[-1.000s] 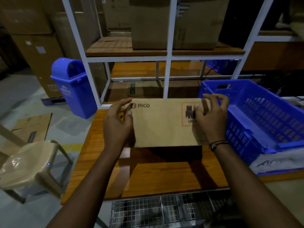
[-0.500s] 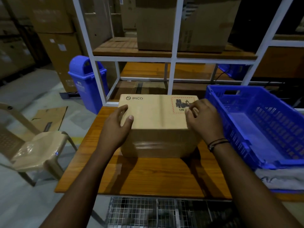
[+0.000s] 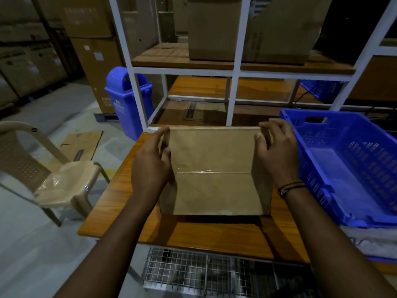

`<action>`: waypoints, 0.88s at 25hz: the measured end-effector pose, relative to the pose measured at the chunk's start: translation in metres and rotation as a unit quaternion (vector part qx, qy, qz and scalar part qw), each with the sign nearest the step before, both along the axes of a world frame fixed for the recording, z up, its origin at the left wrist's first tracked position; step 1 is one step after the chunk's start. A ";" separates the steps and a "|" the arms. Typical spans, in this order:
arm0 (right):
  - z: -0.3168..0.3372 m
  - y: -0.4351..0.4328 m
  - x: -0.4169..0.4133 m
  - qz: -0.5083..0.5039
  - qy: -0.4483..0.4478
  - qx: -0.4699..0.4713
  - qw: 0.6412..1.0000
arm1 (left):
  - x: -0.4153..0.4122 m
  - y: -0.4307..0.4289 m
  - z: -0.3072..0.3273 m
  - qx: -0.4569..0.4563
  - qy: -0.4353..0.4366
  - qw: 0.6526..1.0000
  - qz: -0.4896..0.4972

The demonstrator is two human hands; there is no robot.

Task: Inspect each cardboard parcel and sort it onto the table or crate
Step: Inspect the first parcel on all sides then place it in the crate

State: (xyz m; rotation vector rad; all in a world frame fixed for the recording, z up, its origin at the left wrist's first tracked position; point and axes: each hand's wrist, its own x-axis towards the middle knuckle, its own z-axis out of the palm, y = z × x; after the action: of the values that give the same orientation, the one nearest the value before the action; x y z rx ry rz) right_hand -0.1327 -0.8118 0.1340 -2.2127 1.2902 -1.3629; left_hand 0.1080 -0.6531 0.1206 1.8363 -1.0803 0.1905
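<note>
Parcel (image 3: 214, 190): matt brown cardboard w/ glossy clear tape strip (image 3: 212, 171) across the seam. Table (image 3: 214, 235): wood-grain top, semi-gloss, shows reflections. Crate (image 3: 354, 168): blue plastic, perforated walls, slight sheen. Chair (image 3: 64, 181): beige plastic, seat glossy, looks film-wrapped. Bin (image 3: 126, 100): smooth blue plastic. Rack frame (image 3: 235, 72): white-painted metal; shelf boards (image 3: 182, 61) wood. Wire mesh (image 3: 204, 274): bare metal.
</note>
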 end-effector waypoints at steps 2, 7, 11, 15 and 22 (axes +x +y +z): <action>-0.005 -0.002 0.003 -0.012 -0.016 -0.003 1.000 | 0.002 -0.009 -0.004 0.016 -0.021 1.000 -0.016; -0.042 0.001 0.002 0.008 0.086 0.059 0.994 | -0.003 -0.018 -0.038 0.130 -0.007 0.990 -0.050; -0.071 0.018 0.001 0.021 0.154 0.175 0.972 | -0.003 -0.010 -0.064 0.171 0.033 0.983 -0.060; -0.057 0.023 -0.001 0.003 0.077 0.159 0.984 | 0.003 -0.004 -0.046 0.071 0.034 0.995 -0.063; -0.010 0.015 -0.002 -0.054 -0.059 0.030 0.996 | 0.007 0.000 -0.004 -0.060 0.092 0.990 -0.093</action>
State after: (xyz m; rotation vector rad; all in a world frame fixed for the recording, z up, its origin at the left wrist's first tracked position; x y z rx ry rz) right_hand -0.1350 -0.7965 0.1240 -2.0177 1.4071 -1.4490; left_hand 0.1150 -0.6535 0.1168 1.6020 -1.0788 -0.0222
